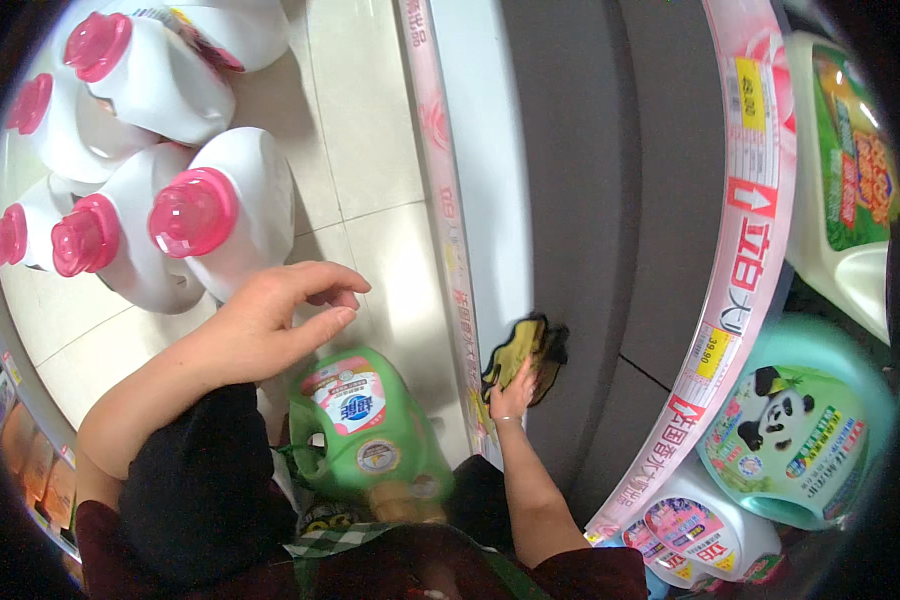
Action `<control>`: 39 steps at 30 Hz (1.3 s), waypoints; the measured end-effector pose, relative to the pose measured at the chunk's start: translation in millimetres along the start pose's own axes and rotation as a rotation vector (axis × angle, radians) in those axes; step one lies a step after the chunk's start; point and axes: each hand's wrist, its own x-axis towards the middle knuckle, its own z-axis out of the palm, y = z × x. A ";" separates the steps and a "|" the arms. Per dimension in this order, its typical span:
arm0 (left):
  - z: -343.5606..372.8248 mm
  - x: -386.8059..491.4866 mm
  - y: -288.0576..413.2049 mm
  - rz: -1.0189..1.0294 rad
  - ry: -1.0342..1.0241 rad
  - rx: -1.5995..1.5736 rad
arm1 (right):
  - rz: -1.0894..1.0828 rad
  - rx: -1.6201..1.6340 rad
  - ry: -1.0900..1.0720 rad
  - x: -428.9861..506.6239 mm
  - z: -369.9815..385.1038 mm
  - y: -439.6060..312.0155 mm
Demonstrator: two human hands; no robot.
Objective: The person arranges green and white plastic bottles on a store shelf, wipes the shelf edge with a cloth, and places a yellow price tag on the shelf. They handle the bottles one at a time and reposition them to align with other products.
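Observation:
My right hand (514, 396) grips a yellow cloth with a dark edge (516, 346). The cloth lies against the bottom shelf, where its white front strip (487, 150) meets the dark grey shelf surface (577, 187). Over the floor, my left hand (289, 319) holds nothing, thumb and fingers apart and slightly curled. Just beyond it are white detergent jugs with pink caps (195, 211). A green detergent jug (379, 427) stands on the floor between my knees, below my left hand; its lower part is hidden.
A pink label rail (750, 210) with price tags edges the upper shelf at right. That shelf holds a turquoise jug with a panda picture (787, 435), a cream jug (832, 247) and white bottles (690, 532). Another stocked shelf (37, 472) borders the tiled floor (375, 255) at far left.

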 end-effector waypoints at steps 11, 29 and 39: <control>-36.1 -12.5 13.7 0.457 0.193 0.474 | -0.338 0.151 0.379 256.0 -114.7 -307.1; -58.8 -25.7 33.7 0.224 0.691 0.652 | -0.538 -0.032 0.523 331.8 -169.8 -414.4; -171.1 -2.3 73.3 0.050 1.007 0.782 | -0.471 0.038 0.521 381.7 -204.0 -497.5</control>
